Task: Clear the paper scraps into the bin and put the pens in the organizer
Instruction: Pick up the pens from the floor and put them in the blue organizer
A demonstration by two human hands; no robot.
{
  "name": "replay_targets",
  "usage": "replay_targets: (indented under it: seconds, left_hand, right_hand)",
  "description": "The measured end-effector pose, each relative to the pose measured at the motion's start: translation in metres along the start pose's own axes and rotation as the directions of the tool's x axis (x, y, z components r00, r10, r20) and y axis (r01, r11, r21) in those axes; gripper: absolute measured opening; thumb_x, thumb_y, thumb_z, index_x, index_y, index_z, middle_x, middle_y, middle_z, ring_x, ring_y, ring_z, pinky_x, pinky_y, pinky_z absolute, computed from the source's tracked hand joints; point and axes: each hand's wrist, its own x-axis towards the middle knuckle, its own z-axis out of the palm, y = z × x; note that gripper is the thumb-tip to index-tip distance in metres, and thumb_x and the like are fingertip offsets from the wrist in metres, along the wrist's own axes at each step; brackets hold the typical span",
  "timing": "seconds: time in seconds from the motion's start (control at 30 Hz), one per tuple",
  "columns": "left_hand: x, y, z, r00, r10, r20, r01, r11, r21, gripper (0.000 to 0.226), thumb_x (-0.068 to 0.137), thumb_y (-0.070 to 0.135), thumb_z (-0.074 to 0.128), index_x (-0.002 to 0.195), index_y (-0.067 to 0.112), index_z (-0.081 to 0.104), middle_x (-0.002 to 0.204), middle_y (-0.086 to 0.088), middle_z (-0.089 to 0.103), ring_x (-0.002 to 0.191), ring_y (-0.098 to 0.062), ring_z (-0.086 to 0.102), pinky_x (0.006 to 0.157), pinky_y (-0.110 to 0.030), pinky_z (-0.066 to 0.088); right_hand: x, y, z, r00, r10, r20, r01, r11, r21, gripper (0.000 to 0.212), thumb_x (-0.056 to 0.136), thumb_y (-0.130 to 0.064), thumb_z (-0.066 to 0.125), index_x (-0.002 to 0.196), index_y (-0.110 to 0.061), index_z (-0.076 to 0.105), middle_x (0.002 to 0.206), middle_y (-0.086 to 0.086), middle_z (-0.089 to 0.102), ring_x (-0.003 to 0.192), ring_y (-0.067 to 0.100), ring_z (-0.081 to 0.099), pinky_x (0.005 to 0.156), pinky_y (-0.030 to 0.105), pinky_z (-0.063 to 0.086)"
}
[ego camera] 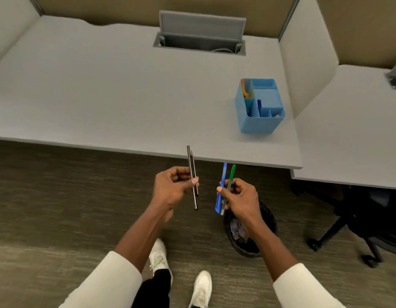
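Observation:
My left hand (174, 186) grips two dark pens (192, 172) upright, just in front of the desk's near edge. My right hand (239, 196) holds a blue pen (221, 187) and a green pen (231, 176) side by side, tips up. The blue organizer (257, 123) stands on the grey desk (103, 90) to the right, with several coloured pens in its compartments. A black mesh bin (246, 238) sits on the floor below my right hand, partly hidden by that forearm, with crumpled paper scraps (238, 232) inside.
A white divider panel (308, 63) rises right of the organizer. An open cable hatch (199, 38) is at the desk's back. A black office chair base (348, 230) stands at the right under a second desk. My white shoes (181, 276) are on the carpet.

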Motion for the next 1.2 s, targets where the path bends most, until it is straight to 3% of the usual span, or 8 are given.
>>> replay_targets:
  seconds: [0.13, 0.3, 0.63, 0.9, 1.07, 1.2]
  left_hand:
    - [0.011, 0.037, -0.006, 0.998, 0.021, 0.056, -0.018, 0.998, -0.055, 0.030, 0.083, -0.001, 0.082, 0.109, 0.011, 0.074, 0.103, -0.011, 0.080, 0.099, -0.026, 0.079, 0.092, -0.045, 0.064]
    - [0.039, 0.100, -0.028, 0.984, 0.102, 0.145, -0.098, 0.994, -0.039, 0.029, 0.089, -0.003, 0.075, 0.115, 0.010, 0.073, 0.103, -0.005, 0.082, 0.097, -0.020, 0.080, 0.091, -0.042, 0.064]
    - [0.104, 0.205, -0.060, 0.948, 0.215, 0.236, -0.210, 0.977, -0.048, 0.032, 0.084, -0.004, 0.082, 0.114, 0.001, 0.074, 0.103, -0.019, 0.080, 0.092, -0.034, 0.080, 0.084, -0.046, 0.066]
    - [0.138, 0.212, -0.038, 0.929, 0.273, 0.249, -0.280, 0.960, -0.008, 0.030, 0.083, -0.004, 0.083, 0.111, 0.004, 0.076, 0.099, -0.015, 0.081, 0.092, -0.034, 0.080, 0.089, -0.050, 0.065]
    - [0.156, 0.214, -0.001, 0.929, 0.293, 0.225, -0.311, 0.949, 0.049, 0.030, 0.081, 0.001, 0.087, 0.108, 0.010, 0.077, 0.096, -0.008, 0.082, 0.093, -0.028, 0.080, 0.090, -0.049, 0.065]
    - [0.175, 0.216, 0.038, 0.929, 0.309, 0.202, -0.330, 0.941, 0.079, 0.028, 0.081, 0.004, 0.088, 0.104, 0.014, 0.077, 0.093, -0.007, 0.082, 0.090, -0.028, 0.080, 0.090, -0.050, 0.065]
  right_hand:
    - [0.008, -0.039, 0.003, 1.000, 0.011, -0.022, -0.010, 0.998, 0.054, 0.018, 0.092, -0.020, 0.081, 0.108, -0.023, 0.073, 0.094, 0.004, 0.079, 0.080, 0.015, 0.080, 0.065, 0.023, 0.063]
    - [0.025, -0.090, 0.016, 0.995, -0.012, -0.096, 0.020, 0.996, 0.088, 0.016, 0.092, -0.022, 0.081, 0.106, -0.021, 0.073, 0.094, 0.004, 0.079, 0.080, 0.018, 0.079, 0.064, 0.023, 0.063]
    - [0.045, -0.168, 0.026, 0.962, 0.019, -0.273, 0.042, 0.976, 0.215, 0.021, 0.091, -0.022, 0.083, 0.109, -0.020, 0.074, 0.096, 0.000, 0.081, 0.081, 0.015, 0.078, 0.066, 0.023, 0.060]
    - [0.063, -0.166, 0.014, 0.927, 0.004, -0.376, 0.067, 0.982, 0.177, 0.021, 0.091, -0.021, 0.083, 0.110, -0.016, 0.075, 0.093, 0.004, 0.081, 0.064, 0.009, 0.072, 0.064, 0.024, 0.060]
    - [0.089, -0.165, -0.015, 0.914, -0.018, -0.405, 0.080, 0.987, 0.138, 0.021, 0.091, -0.024, 0.083, 0.108, -0.014, 0.074, 0.092, 0.006, 0.081, 0.067, 0.014, 0.073, 0.069, 0.030, 0.064]
    - [0.124, -0.163, -0.049, 0.911, -0.053, -0.408, 0.110, 0.987, 0.116, 0.021, 0.090, -0.023, 0.084, 0.104, -0.010, 0.074, 0.087, 0.008, 0.080, 0.055, 0.009, 0.069, 0.065, 0.030, 0.062]
